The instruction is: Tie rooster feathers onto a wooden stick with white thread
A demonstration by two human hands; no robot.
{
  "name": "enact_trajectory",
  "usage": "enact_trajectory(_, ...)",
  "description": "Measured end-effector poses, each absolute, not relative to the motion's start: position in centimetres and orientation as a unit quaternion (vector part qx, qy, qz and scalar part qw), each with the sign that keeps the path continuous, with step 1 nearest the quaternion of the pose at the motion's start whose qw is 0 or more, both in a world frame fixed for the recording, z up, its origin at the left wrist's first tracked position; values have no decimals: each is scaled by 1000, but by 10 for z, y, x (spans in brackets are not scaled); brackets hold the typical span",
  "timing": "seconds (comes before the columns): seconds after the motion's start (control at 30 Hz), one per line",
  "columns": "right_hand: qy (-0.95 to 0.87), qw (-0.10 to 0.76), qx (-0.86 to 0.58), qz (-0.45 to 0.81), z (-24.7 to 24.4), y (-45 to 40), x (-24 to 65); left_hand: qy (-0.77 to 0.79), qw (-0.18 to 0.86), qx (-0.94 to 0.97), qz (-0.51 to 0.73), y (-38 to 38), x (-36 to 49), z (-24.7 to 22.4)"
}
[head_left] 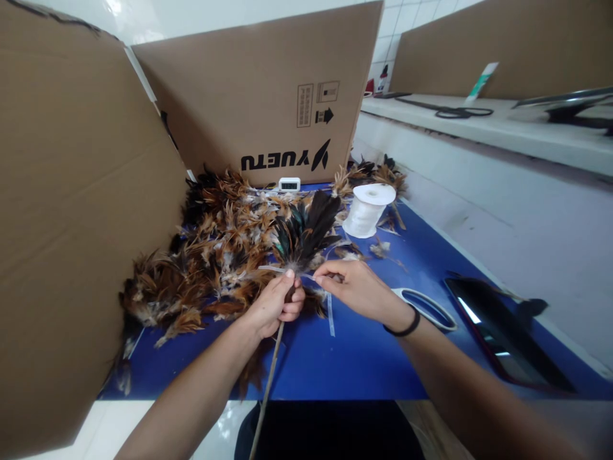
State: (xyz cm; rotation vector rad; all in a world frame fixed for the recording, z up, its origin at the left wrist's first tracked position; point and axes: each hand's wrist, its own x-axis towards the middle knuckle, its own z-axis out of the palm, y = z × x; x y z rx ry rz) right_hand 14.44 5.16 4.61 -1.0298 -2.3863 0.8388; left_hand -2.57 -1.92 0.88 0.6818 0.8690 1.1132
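My left hand [282, 300] is closed around the top of a thin stick [269, 383], with its thumb pressed where a bunch of dark feathers [309, 223] fans out at the stick's end. The stick slants down past the table's front edge. To the right, my right hand [352, 284] pinches a narrow white ribbon [309, 277] between thumb and fingertips, close to the feather base. One ribbon end sticks out on the left of the bunch. Behind my right hand stands a white spool [366, 214] of ribbon.
Loose brown feathers [225, 249] cover the left and back of the blue table [364, 364]. White-handled scissors [426, 306] and a dark, shiny flat device [507, 338] lie at right. Cardboard panels [249, 96] stand left and behind. A small digital clock [289, 184] sits at the back.
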Motion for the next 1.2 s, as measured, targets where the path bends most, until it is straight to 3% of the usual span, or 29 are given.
enact_trajectory(0.6,-692,245,-354,580,23,42,129,395,723,316,472,-23,-20,9)
enact_trajectory(0.77,-751,221,-361,507,27,43,137,408,709,319,479,-21,-21,6)
enact_trajectory(0.97,-854,215,-344,325,56,42,146,425,700,324,474,-23,-18,7)
enact_trajectory(1.2,-884,276,-280,251,116,44,138,425,696,342,467,-26,-12,7)
